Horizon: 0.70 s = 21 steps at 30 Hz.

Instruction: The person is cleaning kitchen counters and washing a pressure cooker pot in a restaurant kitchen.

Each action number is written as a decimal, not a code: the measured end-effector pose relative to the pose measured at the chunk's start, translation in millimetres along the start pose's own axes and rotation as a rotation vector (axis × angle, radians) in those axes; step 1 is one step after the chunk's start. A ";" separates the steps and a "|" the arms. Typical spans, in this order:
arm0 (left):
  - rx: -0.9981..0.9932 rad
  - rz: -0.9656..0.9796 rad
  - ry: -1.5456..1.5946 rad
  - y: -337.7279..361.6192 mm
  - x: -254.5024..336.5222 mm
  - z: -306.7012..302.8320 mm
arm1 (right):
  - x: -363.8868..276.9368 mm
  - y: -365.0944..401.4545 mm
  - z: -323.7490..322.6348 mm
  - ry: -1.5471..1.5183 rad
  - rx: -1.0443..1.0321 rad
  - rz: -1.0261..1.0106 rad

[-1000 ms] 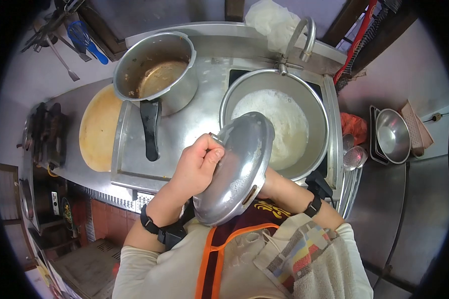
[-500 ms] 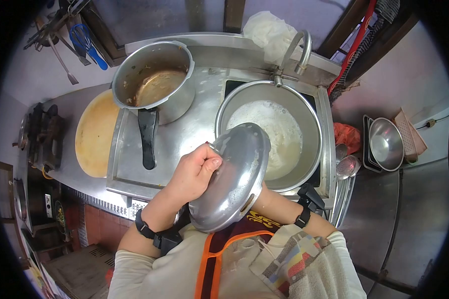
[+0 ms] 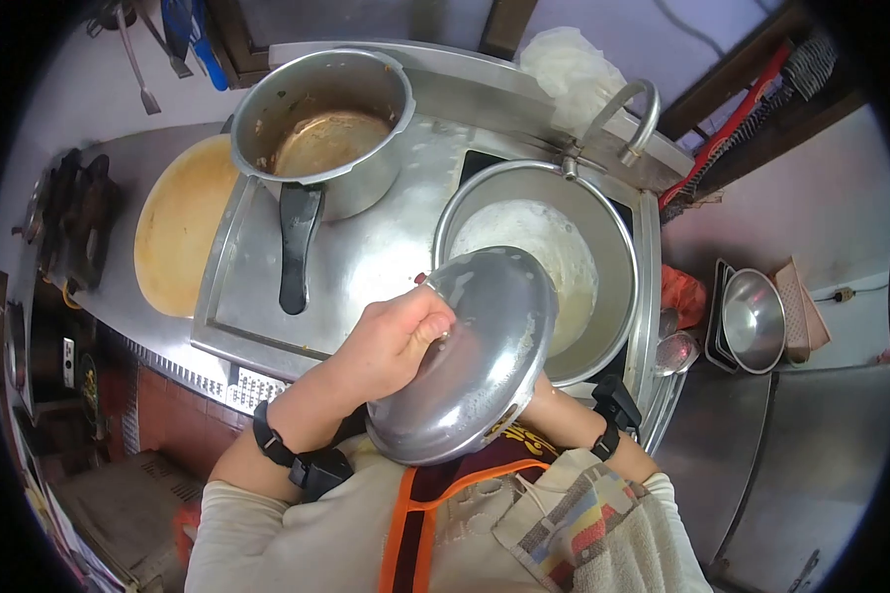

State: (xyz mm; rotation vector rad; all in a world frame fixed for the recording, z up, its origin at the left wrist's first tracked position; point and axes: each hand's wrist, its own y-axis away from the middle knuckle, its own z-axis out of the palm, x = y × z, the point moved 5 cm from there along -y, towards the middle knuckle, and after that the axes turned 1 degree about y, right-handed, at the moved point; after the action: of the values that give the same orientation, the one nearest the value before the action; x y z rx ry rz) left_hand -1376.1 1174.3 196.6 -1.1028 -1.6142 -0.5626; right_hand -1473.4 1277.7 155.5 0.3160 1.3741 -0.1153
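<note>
A stainless-steel table (image 3: pixel 366 257) with a raised edge is seen from above, with a sink at its right end under a curved tap (image 3: pixel 625 111). A large steel basin (image 3: pixel 615 282) of foamy water is set in the sink. At the far left of the table a pressure cooker pot (image 3: pixel 371 188), smeared brown inside, is stood with its black handle (image 3: pixel 297 247) pointed toward the person. A round wooden board (image 3: pixel 178 227) is laid just beside it.

The pressure cooker lid (image 3: pixel 485 361) is held tilted over the near rim of the basin, close to the chest. Its left edge is gripped by the left hand (image 3: pixel 400 341), with the fingers curled tight around it. The right hand is hidden behind the lid, so its state cannot be told. Only the right forearm (image 3: pixel 574 415) is shown.

Compared with half a second before, the grip is unchanged. The lid is turned slightly flatter toward the camera, and more of the foam is covered by it. The pot and the board are left where they were.
</note>
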 end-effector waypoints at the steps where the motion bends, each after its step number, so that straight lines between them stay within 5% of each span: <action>1: 0.012 -0.025 0.023 0.6 -1.4 -1.0 | -1.1 0.1 0.3 -0.080 0.001 0.052; 8: 0.020 -0.048 0.096 6.6 -13.2 -1.6 | -6.9 -4.2 7.5 -0.439 0.075 0.286; 21: -0.084 -0.061 0.116 4.3 -9.2 -4.1 | -13.4 -9.1 9.7 -0.576 0.132 0.384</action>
State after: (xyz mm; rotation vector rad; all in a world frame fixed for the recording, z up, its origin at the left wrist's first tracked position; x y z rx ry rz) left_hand -1370.1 1169.6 188.7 -1.0655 -1.5386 -0.7272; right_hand -1469.3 1264.9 168.7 0.6002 0.7211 0.0241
